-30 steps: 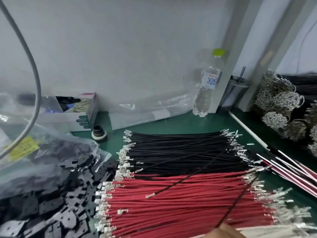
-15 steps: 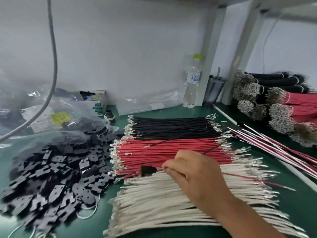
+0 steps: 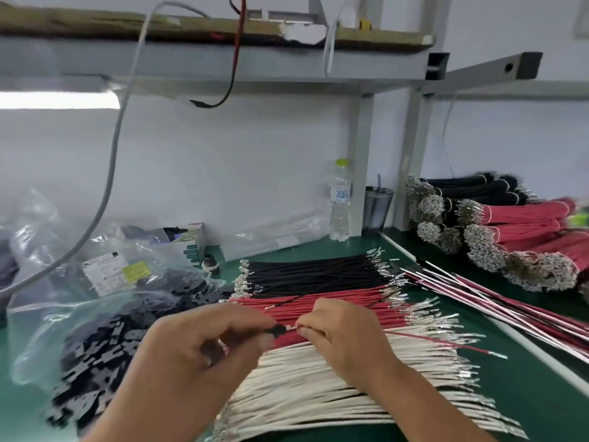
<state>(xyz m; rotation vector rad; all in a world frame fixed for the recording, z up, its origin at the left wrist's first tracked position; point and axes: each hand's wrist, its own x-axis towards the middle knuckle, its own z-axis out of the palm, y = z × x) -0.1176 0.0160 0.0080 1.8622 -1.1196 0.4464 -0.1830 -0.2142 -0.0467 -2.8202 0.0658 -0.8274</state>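
While both my hands are up over the wire piles, here's the grip: my left hand (image 3: pixel 204 342) pinches a small black housing (image 3: pixel 278 330) between thumb and curled fingers. My right hand (image 3: pixel 338 333) pinches a wire end right at the housing's right side, its fingertips nearly touching the left ones. (me)

Which wire is it, and where does it run? (other poster)

Red wire (image 3: pixel 446 343), as far as I can see. It comes out from under my right hand and trails off to the right across the white wires (image 3: pixel 318 384), with its silver terminal ending over the green mat (image 3: pixel 526 393). Whether the near end is seated in the housing, can't tell, my fingers cover it. A couple of thin black leads (image 3: pixel 287 302) also run away from my hands over the red wires (image 3: pixel 347 296). (me)

And the housing, is it resting on anything? (other poster)

Looks lifted, just above the seam where the red pile meets the white one, mid-bench in front of me. Black wires (image 3: pixel 318 275) lie behind the red ones. A bag of black parts (image 3: pixel 105 330) sits to my left. Tied bundles (image 3: pixel 510 224) are stacked far right, well apart, and a water bottle (image 3: pixel 340 199) stands by the back wall beside a dark cup (image 3: pixel 377 207). (me)
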